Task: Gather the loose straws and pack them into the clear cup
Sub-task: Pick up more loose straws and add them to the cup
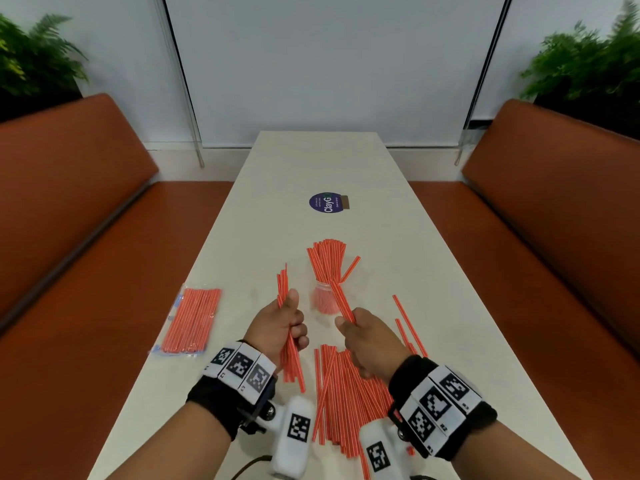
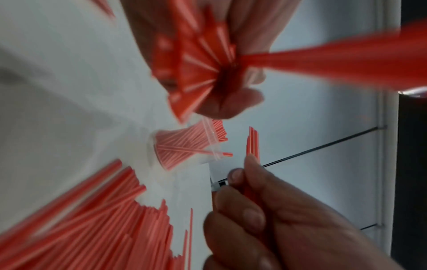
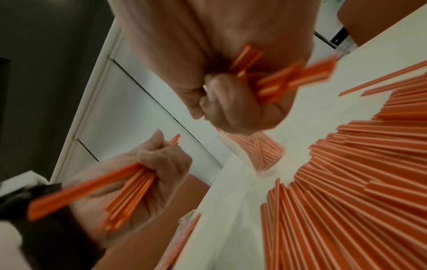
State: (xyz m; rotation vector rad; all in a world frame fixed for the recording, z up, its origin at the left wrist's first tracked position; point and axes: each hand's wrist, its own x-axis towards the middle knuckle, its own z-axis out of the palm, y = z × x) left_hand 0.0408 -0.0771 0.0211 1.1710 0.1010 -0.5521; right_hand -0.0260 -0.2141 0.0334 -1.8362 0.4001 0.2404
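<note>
A clear cup (image 1: 325, 301) stands mid-table, holding many red-and-white straws (image 1: 327, 259) that fan out above its rim. To the left of the cup, my left hand (image 1: 289, 322) grips a bundle of straws (image 1: 283, 289) nearly upright. My right hand (image 1: 349, 327) grips a smaller bunch (image 1: 341, 301), tilted toward the cup just in front of it. Under my wrists a big loose pile of straws (image 1: 346, 393) lies on the table. In the right wrist view the cup (image 3: 261, 151) shows below my fist (image 3: 231, 104).
A sealed bag of straws (image 1: 192, 320) lies near the table's left edge. A few stray straws (image 1: 408, 323) lie right of the pile. A round purple sticker (image 1: 325, 202) sits farther along the white table (image 1: 311, 161). Orange benches (image 1: 69, 202) flank both sides.
</note>
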